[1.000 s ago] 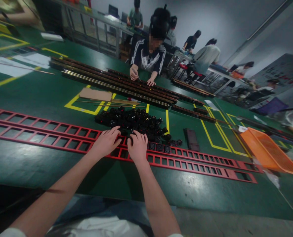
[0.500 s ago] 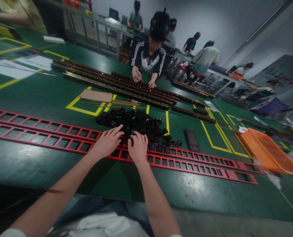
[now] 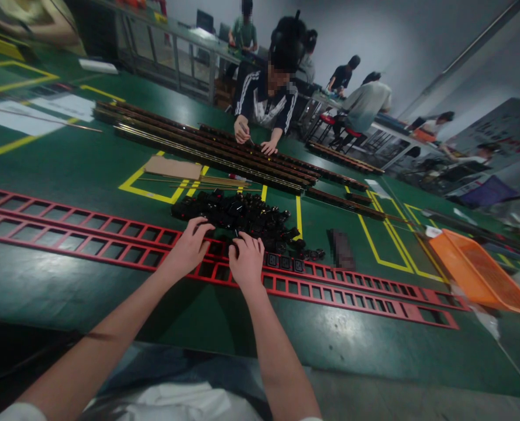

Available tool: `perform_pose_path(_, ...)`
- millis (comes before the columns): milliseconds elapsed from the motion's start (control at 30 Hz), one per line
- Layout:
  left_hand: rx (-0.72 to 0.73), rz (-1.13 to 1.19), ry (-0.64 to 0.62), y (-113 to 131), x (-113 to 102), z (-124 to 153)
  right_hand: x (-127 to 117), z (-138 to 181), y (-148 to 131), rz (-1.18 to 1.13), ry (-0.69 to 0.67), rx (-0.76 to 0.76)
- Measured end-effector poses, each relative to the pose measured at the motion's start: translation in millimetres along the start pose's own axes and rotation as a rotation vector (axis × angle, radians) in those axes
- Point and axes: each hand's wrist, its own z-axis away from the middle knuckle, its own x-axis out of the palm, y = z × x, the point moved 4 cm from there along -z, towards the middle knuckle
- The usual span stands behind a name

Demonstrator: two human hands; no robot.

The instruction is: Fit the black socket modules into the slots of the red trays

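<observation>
Green counter (image 3: 351,351) here, we reckon these black parts (image 3: 242,211) light, stiff, best held edgewise; left grip (image 3: 188,248), right grip (image 3: 248,262), clamped or apart, we can't tell!

Red frames (image 3: 412,310) lie toward the near edge of the tabletop (image 3: 351,339). Black parts (image 3: 242,213) lie heaped behind, dark bars (image 3: 207,155) nearer the far edge.

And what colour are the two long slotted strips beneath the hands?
The slotted strips are red, which shows best in the head view.
</observation>
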Motion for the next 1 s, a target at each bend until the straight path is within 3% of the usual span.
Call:
perform_pose_path(167, -0.014, 0.100, 0.104, -5, -10, 2, -1, -1, 5, -0.072, 0.015, 0.013)
perform_pose_path(467, -0.087, 0.225, -0.107, -3, 1, 6, -3, -3, 13, -0.214, 0.112, 0.035)
perform_pose_path(733, 0.004, 0.137, -0.101, 2, -2, 6, -3, -4, 12, -0.256, 0.122, 0.034)
perform_pose_path(1000, 0.004, 0.039, -0.158, -1, 6, 7, -5, -3, 7, -0.209, 0.062, 0.041)
